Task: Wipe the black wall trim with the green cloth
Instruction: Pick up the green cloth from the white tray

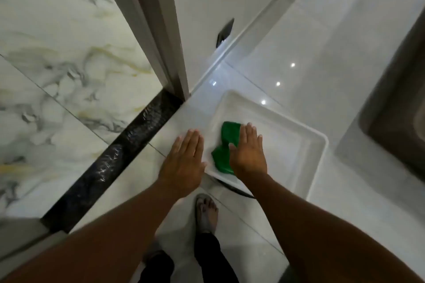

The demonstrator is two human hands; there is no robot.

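Observation:
A green cloth [224, 148] lies in the left part of a white tray [299, 145] on the floor. My right hand [248, 150] rests flat over the cloth's right side with fingers straight, not gripping it. My left hand [185, 159] hovers flat and open beside the tray's left rim, holding nothing. The black wall trim [110, 163] runs diagonally along the foot of the marble wall, to the left of both hands and apart from them.
A marble wall [57, 64] fills the left. A grey door frame [161, 30] stands at the trim's far end. A dark outlet plate [225, 32] is on the white wall. My sandalled foot [205, 211] stands below the tray. A dark mat [395, 103] lies at right.

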